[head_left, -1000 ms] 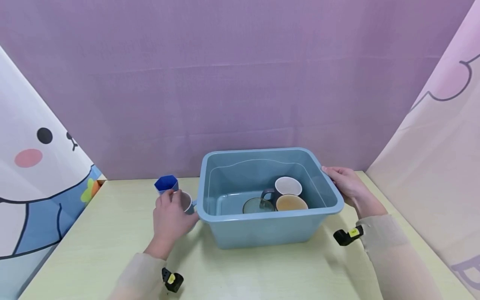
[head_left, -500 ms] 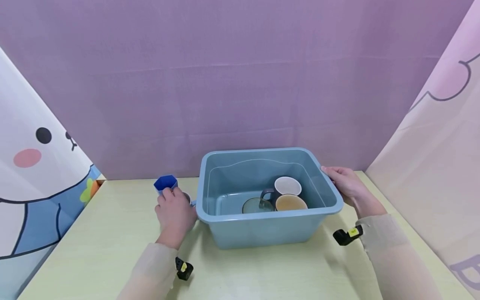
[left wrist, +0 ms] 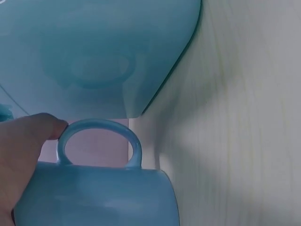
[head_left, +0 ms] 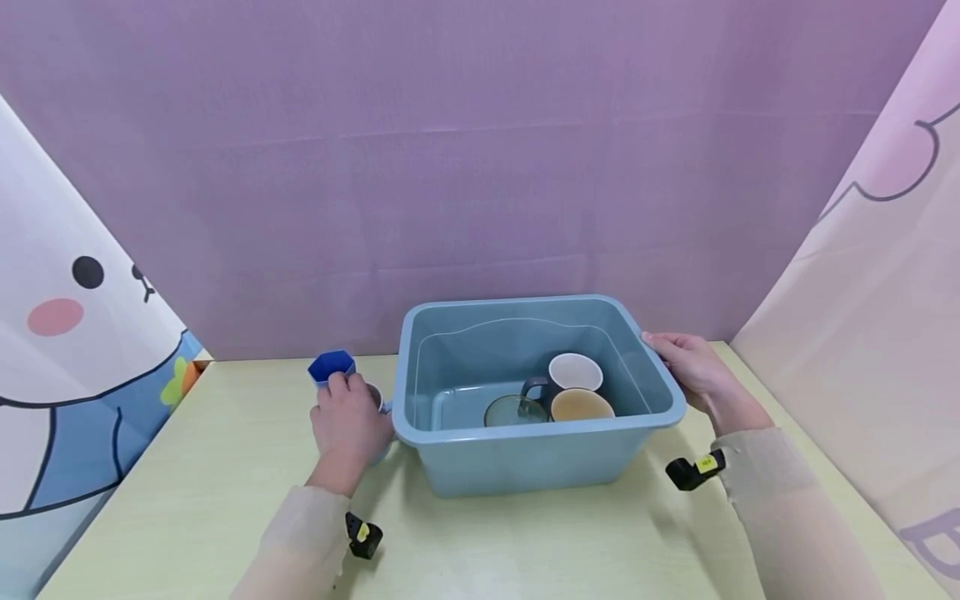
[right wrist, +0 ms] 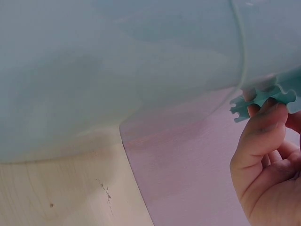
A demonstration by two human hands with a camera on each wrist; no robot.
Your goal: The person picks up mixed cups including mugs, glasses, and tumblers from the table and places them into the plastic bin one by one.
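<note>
My left hand (head_left: 348,425) holds a light blue mug (left wrist: 99,195) from above, just left of the blue plastic tub (head_left: 525,462). In the left wrist view the thumb touches the top of the mug's handle (left wrist: 96,125), which points toward the tub wall. Whether the mug rests on the table cannot be told. My right hand (head_left: 693,371) grips the tub's right rim, fingers curled under its edge in the right wrist view. Inside the tub are a dark mug with a white interior (head_left: 576,372), a cup with a tan interior (head_left: 582,406) and a greenish glass vessel (head_left: 513,412).
A dark blue hexagonal cup (head_left: 331,365) stands just behind my left hand. The pale wooden table (head_left: 187,467) meets a purple cloth backdrop (head_left: 480,167) at the rear. Printed cloths (head_left: 885,317) hang on both sides.
My left hand has shifted right and closed further over the mug, hiding more of its opening. The tub and my right hand look unmoved.
</note>
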